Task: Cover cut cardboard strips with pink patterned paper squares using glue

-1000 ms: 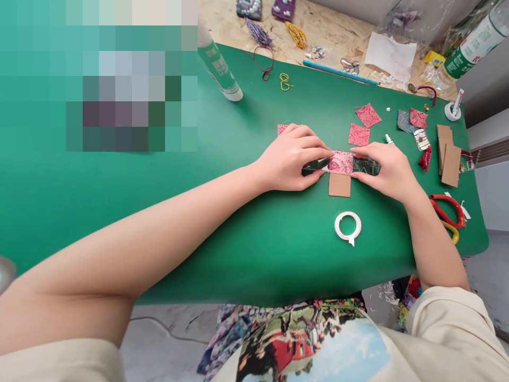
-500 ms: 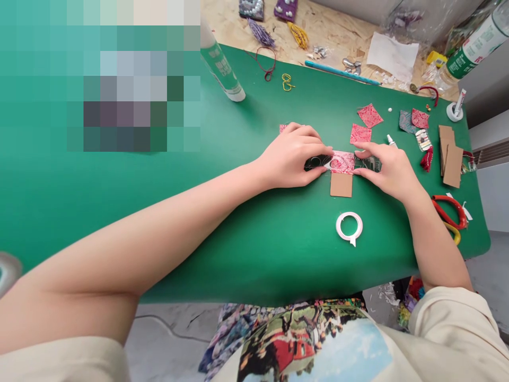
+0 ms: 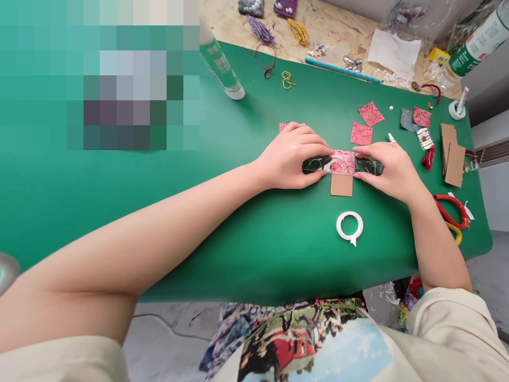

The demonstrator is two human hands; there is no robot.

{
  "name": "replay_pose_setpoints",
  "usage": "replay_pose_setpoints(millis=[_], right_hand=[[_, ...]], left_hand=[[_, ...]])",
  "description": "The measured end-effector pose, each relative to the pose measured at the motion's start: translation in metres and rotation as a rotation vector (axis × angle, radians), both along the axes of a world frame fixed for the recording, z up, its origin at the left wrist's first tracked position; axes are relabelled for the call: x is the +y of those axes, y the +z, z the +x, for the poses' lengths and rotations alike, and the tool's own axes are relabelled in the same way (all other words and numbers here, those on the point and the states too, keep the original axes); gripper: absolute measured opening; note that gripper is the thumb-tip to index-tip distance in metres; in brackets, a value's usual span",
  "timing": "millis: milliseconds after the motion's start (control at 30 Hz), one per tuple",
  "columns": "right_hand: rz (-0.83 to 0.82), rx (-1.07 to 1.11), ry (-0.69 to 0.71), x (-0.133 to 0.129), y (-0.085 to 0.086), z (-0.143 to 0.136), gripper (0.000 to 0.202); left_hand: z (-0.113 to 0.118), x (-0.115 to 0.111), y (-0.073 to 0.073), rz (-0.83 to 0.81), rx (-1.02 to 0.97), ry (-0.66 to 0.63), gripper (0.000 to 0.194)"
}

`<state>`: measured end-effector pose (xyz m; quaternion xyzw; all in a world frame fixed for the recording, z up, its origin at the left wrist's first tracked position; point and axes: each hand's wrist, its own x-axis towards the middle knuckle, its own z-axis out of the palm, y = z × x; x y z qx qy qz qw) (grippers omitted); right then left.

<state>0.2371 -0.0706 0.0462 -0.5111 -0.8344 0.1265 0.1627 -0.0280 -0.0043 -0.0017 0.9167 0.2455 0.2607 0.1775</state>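
One left hand (image 3: 292, 159) and one right hand (image 3: 393, 165), nearly unmoved over the last second, bracket the cloth (image 3: 343, 162) beside the card (image 3: 341, 186) on the counter (image 3: 238, 254); fingers part-open across the dark strip (image 3: 312, 164), grip unclear. Stillness suggests steadying.

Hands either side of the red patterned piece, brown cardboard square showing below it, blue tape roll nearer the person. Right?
Colour's off: the head view shows the tape roll is white, not blue. The rest holds: left hand and right hand either side of the red patterned piece, brown cardboard square below it, roll nearer the person.
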Motion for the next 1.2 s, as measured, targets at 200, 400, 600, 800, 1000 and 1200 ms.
replay_pose_setpoints(millis=[200,400,600,800,1000,1200], right_hand=[[-0.032,-0.016,-0.028,0.001,0.003,-0.002,0.038],[-0.041,-0.055,-0.049,0.001,0.006,-0.007,0.047],[0.002,-0.077,-0.066,-0.002,0.001,-0.007,0.041],[0.025,-0.069,-0.094,-0.002,-0.001,-0.006,0.04],[0.041,-0.023,-0.092,-0.003,0.001,-0.006,0.04],[0.017,0.061,-0.072,0.0,-0.002,-0.005,0.043]], left_hand=[[0.001,0.001,0.003,0.01,0.036,-0.028,0.039],[0.001,0.002,0.007,-0.01,0.059,-0.042,0.041],[0.0,0.001,-0.001,0.02,0.03,-0.01,0.04],[0.001,-0.001,-0.003,0.05,0.035,0.067,0.04],[0.002,0.0,-0.005,0.068,0.02,0.073,0.039],[0.001,0.001,-0.006,0.02,-0.032,0.071,0.038]])
